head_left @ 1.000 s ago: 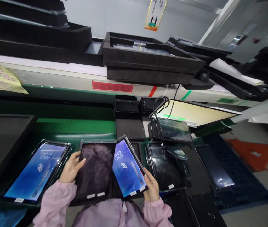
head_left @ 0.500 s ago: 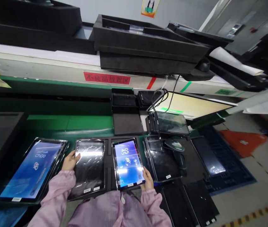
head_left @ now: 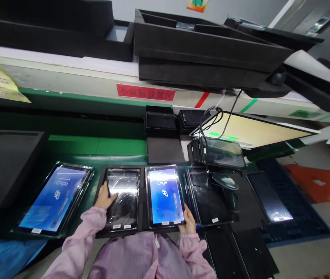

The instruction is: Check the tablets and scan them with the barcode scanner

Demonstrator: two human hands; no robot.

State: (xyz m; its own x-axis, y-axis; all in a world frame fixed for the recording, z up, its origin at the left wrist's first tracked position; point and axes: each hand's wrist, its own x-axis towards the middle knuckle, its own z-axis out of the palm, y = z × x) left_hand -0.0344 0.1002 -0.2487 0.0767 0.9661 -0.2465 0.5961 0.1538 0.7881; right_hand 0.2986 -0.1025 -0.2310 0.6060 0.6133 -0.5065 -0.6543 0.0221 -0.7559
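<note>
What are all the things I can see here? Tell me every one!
Lit tablet: one, blue screen, right slot of the black tray in front of the person.
Dark tablet: one, black screen, left slot of the same tray.
Black tray: one, holds both tablets.
Second lit tablet: one, blue screen, far left on the green bench.
Dark tablet stack: count unclear, black, right of the tray.
Scanner: one, black, on that stack.
Monitor: one, pale yellow screen, tilted, right rear.
Foam trays: several, black, on the upper shelf.
Red label: one, shelf edge.
Left hand: pink sleeve, on the dark tablet.
Right hand: pink sleeve, at the lit tablet's near right corner.
</note>
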